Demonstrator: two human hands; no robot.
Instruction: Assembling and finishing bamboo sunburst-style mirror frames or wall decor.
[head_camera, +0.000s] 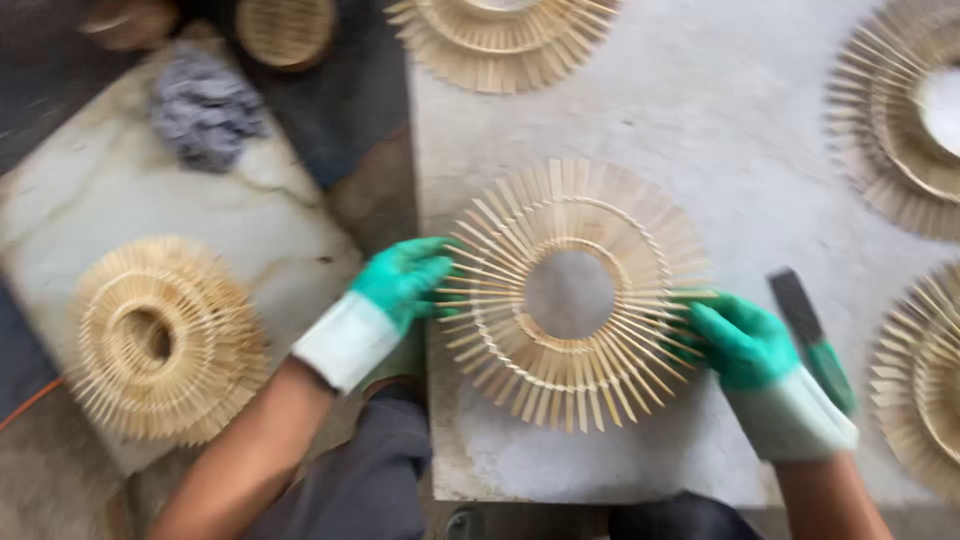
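A round sunburst frame of pale wooden sticks (570, 225) with an open centre lies on a white slab (700, 120). My left hand (400, 282), in a green and white glove, grips its left edge. My right hand (745, 340), gloved the same way, holds its right edge. The picture is blurred by motion.
A stack of similar stick frames (160, 340) sits on a lower marbled slab (110, 190) at left, near a grey rag (205, 105). More frames lie at the top (500, 40) and right (900, 110) (925, 380). A dark tool with a green handle (810, 330) rests by my right hand.
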